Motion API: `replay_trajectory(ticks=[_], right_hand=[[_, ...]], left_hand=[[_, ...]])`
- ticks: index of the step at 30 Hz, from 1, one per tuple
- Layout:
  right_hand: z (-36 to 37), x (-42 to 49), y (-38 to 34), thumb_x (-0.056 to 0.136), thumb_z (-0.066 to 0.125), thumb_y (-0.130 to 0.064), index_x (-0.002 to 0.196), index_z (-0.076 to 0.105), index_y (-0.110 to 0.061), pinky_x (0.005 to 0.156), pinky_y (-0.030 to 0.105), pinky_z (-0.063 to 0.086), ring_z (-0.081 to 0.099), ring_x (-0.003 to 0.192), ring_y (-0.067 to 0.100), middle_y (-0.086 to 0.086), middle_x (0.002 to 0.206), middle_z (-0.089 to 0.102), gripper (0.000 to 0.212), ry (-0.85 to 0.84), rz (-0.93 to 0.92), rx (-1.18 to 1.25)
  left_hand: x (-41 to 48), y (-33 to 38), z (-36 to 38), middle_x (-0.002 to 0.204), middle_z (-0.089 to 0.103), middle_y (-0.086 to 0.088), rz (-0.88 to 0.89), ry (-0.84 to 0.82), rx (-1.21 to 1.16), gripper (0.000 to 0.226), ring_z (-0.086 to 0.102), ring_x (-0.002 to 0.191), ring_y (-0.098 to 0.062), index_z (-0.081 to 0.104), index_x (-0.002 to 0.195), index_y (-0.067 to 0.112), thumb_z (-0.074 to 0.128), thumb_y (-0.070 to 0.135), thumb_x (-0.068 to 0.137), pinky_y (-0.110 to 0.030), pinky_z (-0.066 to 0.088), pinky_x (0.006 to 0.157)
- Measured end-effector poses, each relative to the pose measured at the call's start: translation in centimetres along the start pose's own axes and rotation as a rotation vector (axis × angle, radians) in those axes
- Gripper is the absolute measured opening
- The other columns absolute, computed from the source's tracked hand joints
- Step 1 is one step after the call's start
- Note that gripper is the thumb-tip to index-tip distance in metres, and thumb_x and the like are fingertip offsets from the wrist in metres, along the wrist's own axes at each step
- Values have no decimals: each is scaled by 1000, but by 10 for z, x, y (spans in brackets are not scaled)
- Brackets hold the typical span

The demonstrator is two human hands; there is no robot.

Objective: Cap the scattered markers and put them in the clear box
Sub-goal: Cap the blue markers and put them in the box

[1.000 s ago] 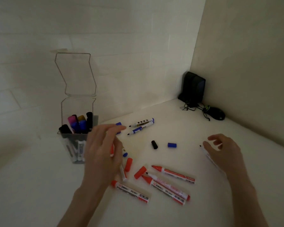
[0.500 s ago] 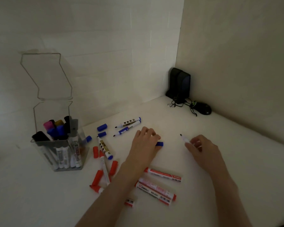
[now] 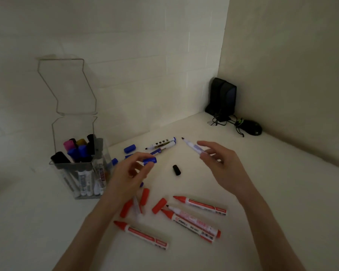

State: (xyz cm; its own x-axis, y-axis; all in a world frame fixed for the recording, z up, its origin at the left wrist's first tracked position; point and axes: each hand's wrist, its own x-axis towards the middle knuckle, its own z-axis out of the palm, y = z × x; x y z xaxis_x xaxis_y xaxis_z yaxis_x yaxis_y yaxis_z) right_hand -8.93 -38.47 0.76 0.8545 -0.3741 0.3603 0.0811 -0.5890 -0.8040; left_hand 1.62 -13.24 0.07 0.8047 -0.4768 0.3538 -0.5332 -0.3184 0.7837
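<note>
Two hands raised for capping: left hand (image 3: 128,174) pinches small blue plastic cap (image 3: 150,160), right hand (image 3: 220,163) pinches uncapped white marker (image 3: 194,148), tip toward cap. Clear plastic box (image 3: 80,167) stands left, lid open.

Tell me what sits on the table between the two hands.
In the head view, a loose black cap lies on the table between the left hand, which pinches a blue cap, and the right hand, which holds an uncapped marker.

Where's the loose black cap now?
Head view: the small black cap lies on the white table, centre, between the left hand pinching a blue cap and the right hand holding an uncapped marker.
</note>
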Motion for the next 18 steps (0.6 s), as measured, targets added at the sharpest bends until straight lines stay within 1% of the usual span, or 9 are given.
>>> replay_trajectory(ticks=[2, 4, 6, 7, 9, 11, 13, 15, 18], right_hand=[[20, 3, -18, 94, 68, -23, 111, 68, -25, 57, 16, 49, 65, 67, 6, -1, 90, 73, 17, 10, 35, 151], [37, 0, -30, 93, 71, -22, 101, 72, -22, 53, 14, 44, 61, 61, 4, 0, 80, 74, 9, 73, 60, 268], [47, -6, -34, 91, 72, -26, 96, 77, -24, 55, 20, 44, 59, 60, 6, -3, 73, 71, 7, 128, 129, 363], [48, -8, -35, 90, 73, -28, 96, 78, -25, 56, 23, 43, 57, 60, 9, -3, 71, 70, 8, 139, 175, 427], [46, -12, -35, 89, 73, -31, 97, 80, -23, 58, 29, 41, 51, 59, 15, 3, 70, 65, 13, 137, 227, 534], [42, -15, -37, 91, 70, -32, 94, 80, -19, 60, 32, 39, 48, 59, 18, 8, 70, 63, 17, 129, 241, 558], [41, -19, -38, 93, 67, -32, 91, 80, -18, 61, 32, 39, 47, 59, 18, 8, 67, 61, 19, 105, 245, 542], [42, -22, -39, 94, 66, -29, 89, 80, -16, 61, 31, 40, 47, 58, 17, 8, 64, 60, 20, 66, 240, 535], [44, -24, -40, 94, 66, -24, 90, 80, -14, 59, 27, 42, 49, 56, 17, 8, 63, 60, 18, 25, 228, 532]], left_hand=[[-4, -2, -3, 80, 68, 24, -10, 31, -29, 16, 67, 72, -4, 65, 105, 38, 65, 26, 94, -15, 55, 63], [-7, -3, -3, 88, 70, 18, -12, 41, -64, 18, 69, 72, -6, 66, 109, 35, 67, 27, 92, -15, 55, 64], [-9, -6, -3, 98, 72, 12, -8, 44, -94, 23, 71, 71, -10, 66, 113, 30, 70, 25, 90, -17, 57, 65], [-10, -7, -3, 99, 72, 11, -10, 47, -106, 24, 72, 70, -11, 66, 113, 28, 71, 22, 90, -17, 57, 65], [-12, -7, -4, 91, 72, 10, -26, 55, -111, 20, 71, 66, -9, 68, 108, 27, 72, 19, 90, -15, 56, 64], [-11, -7, -5, 87, 72, 10, -41, 64, -118, 18, 71, 65, -7, 69, 106, 26, 72, 20, 89, -16, 56, 64], [-10, -8, -6, 92, 73, 10, -58, 67, -146, 19, 71, 65, -8, 71, 107, 23, 72, 22, 88, -20, 57, 65], [-10, -9, -7, 93, 74, 10, -62, 68, -151, 22, 71, 66, -9, 71, 109, 20, 72, 22, 88, -22, 59, 66], [-10, -9, -8, 90, 74, 9, -57, 57, -136, 23, 72, 66, -9, 71, 111, 19, 71, 21, 88, -23, 60, 68]])
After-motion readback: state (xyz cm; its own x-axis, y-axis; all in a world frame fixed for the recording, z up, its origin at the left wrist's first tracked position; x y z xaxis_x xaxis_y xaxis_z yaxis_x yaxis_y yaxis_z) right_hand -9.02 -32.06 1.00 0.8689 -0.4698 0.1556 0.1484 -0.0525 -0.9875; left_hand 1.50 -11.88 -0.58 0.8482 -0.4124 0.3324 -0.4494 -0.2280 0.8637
